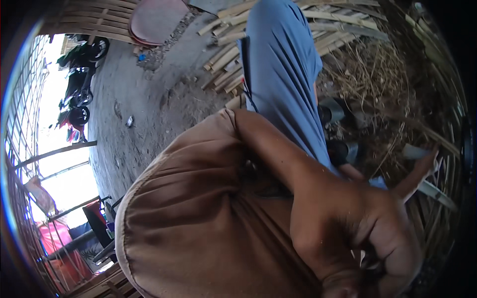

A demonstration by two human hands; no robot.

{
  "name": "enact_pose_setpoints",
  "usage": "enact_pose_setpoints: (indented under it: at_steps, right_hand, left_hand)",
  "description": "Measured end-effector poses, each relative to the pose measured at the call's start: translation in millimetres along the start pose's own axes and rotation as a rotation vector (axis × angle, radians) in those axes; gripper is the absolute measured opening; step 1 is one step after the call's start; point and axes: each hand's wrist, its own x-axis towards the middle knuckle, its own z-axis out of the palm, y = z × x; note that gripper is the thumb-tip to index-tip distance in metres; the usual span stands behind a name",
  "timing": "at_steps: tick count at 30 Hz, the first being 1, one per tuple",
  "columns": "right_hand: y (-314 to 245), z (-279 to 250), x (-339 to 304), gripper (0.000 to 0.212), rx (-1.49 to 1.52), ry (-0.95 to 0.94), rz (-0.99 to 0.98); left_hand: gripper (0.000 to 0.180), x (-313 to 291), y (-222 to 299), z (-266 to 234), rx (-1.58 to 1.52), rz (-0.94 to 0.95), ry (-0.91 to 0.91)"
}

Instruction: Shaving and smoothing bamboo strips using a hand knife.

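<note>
From a brown short sleeve (198, 198), my left forearm crosses to the lower right. My left hand (357, 228) is large and close there, its fingers curled in toward the thumb. Between them something pale shows in a small gap, too little to name. Beyond it, at the right, a thin strip of skin (420, 174) sticks out, perhaps part of my right hand; its fingers cannot be made out. A pale flat strip (437, 194) lies just beside that skin. My leg in blue-grey trousers (280, 74) stretches toward the top of the view.
Split bamboo pieces (223, 67) lie stacked behind the leg. Dry fibres and shavings (372, 74) cover the ground at right. A pinkish round-edged object (156, 20) lies on the grey floor (134, 89). Motorcycles (79, 84) stand outside at left, past a lattice wall (22, 99).
</note>
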Motion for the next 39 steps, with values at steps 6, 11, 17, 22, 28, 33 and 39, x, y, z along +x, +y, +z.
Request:
enact_pose_setpoints:
  at_steps: [6,11,17,22,28,33,39]
  right_hand:
    - [-3,31,-9,0.038,0.374,-0.040,-0.006]
    - [-67,61,-64,0.024,0.439,0.027,0.078]
    - [-175,102,-117,0.015,0.833,-0.294,0.174]
    - [-210,130,-140,0.014,0.809,-0.293,0.502]
    - [-168,146,-170,0.028,0.647,-0.442,0.753]
    - [-89,108,-212,0.018,0.318,-0.551,0.805]
    - [-56,47,-222,0.016,0.141,-0.324,0.707]
  left_hand:
    - [0.039,-8,0,-27,-0.121,-0.392,-0.243]
    - [0.030,-43,-10,-110,0.469,-0.831,-0.571]
    - [0.046,-42,-26,-215,0.199,-1.059,0.803]
    - [0.042,21,-7,-230,0.317,-0.234,0.787]
    - [0.025,127,24,-248,0.554,0.111,0.588]
    - [0.021,185,80,-308,0.560,0.111,0.660]
    - [0.020,245,176,-317,0.811,0.158,0.639]
